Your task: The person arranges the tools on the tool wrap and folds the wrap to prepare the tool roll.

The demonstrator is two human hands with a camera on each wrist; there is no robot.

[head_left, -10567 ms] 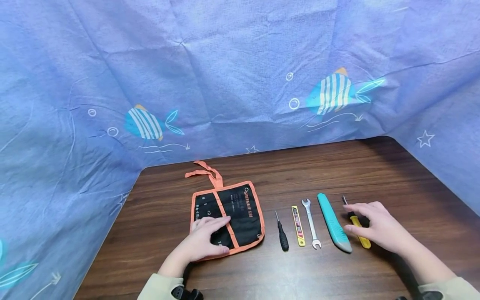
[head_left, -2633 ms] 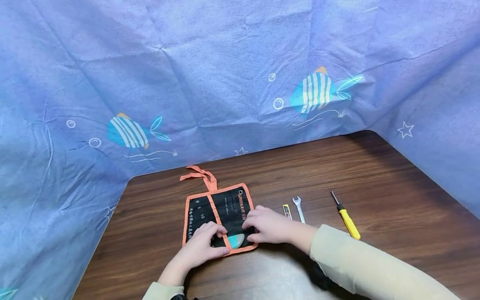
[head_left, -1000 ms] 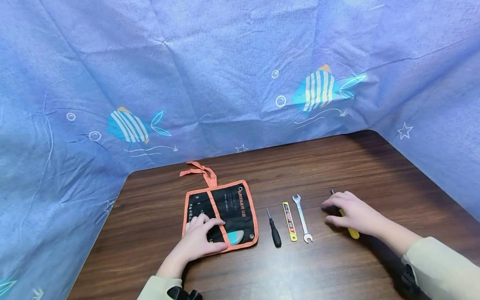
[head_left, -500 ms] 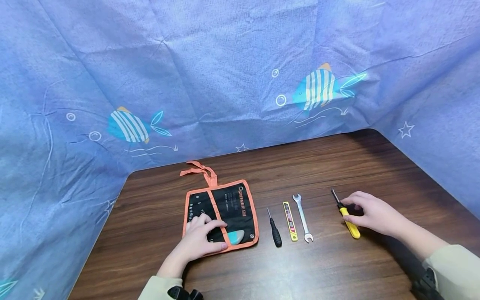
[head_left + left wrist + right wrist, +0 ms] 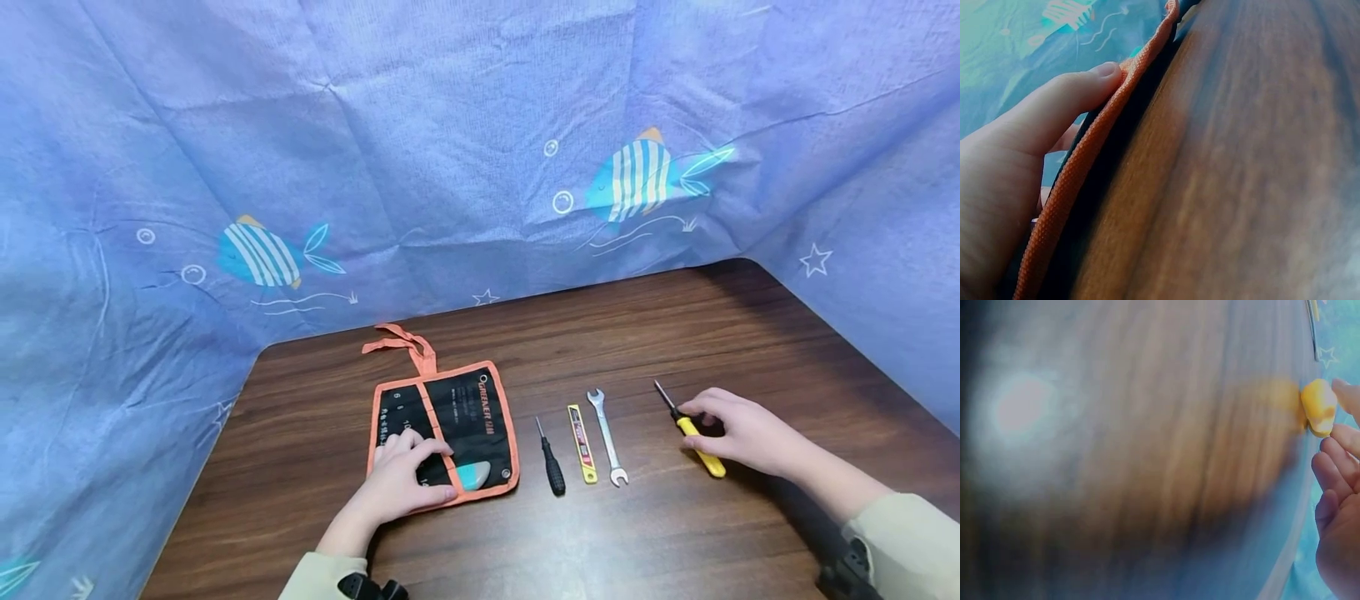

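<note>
My left hand (image 5: pixel 405 473) rests on a black tool pouch (image 5: pixel 468 408) with orange edging, relaxed fingers spread over its pockets. Its thumb lies along the orange border (image 5: pixel 1094 134) in the left wrist view. From a pocket sticks the teal and grey end of a utility knife (image 5: pixel 473 475); the rest of it is hidden inside. At the right, my right hand (image 5: pixel 742 433) pinches a screwdriver (image 5: pixel 701 446) by its yellow handle between thumb and fingers, its shaft pointing away to the far left. In the right wrist view the handle's butt (image 5: pixel 1319 406) shows between the fingertips.
Between the hands lie a small black screwdriver (image 5: pixel 552 467), a yellow flat case (image 5: pixel 582 444) with printing and an open-ended wrench (image 5: pixel 607 437). Orange ties (image 5: pixel 408 342) stretch from the pouch's far edge. A blue fish-print cloth (image 5: pixel 465 167) hangs behind the wooden table (image 5: pixel 585 542).
The utility knife went from the table into the pouch. My right hand then returned to the yellow screwdriver and took hold of it; its tip has shifted slightly left. The left hand stays put.
</note>
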